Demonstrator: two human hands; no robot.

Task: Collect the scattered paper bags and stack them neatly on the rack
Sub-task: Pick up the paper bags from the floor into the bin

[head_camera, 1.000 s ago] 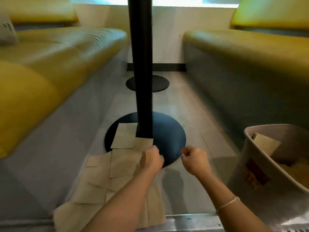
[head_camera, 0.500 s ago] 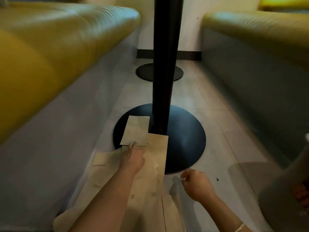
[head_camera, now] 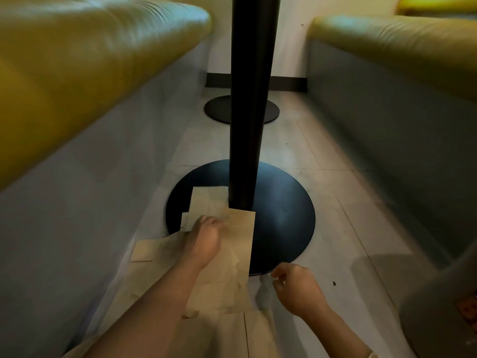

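Several brown paper bags (head_camera: 227, 254) lie flat and overlapping on the tiled floor (head_camera: 335, 202), spread from the near edge of the view up onto the round black base (head_camera: 284, 210) of a table pole (head_camera: 247, 99). The farthest bag (head_camera: 206, 202) rests on the base, its corner touching the foot of the pole; another lies just in front of it, partly over the base's rim.

The left hand (head_camera: 204, 241) reaches forward along a straight forearm, palm down, knuckles toward the camera. Its fingers (head_camera: 209, 222) are curled down onto the overlapping sheets near the base's edge; they seem to be gripping a bag's edge, though the blur hides exactly which sheet. The right hand (head_camera: 296, 288) hovers low above the floor, just right of the heap and near the base's front rim, wrist bent slightly inward. Its fingers (head_camera: 277, 276) are loosely curled with the thumb close to the fingertips, and nothing shows between them.

Yellow-green cushioned seats (head_camera: 90, 60) run along both sides of the aisle over grey panels. A second round black base (head_camera: 219, 109) sits farther back by the wall. The curved side of a grey container (head_camera: 438, 306) shows at the lower right corner.
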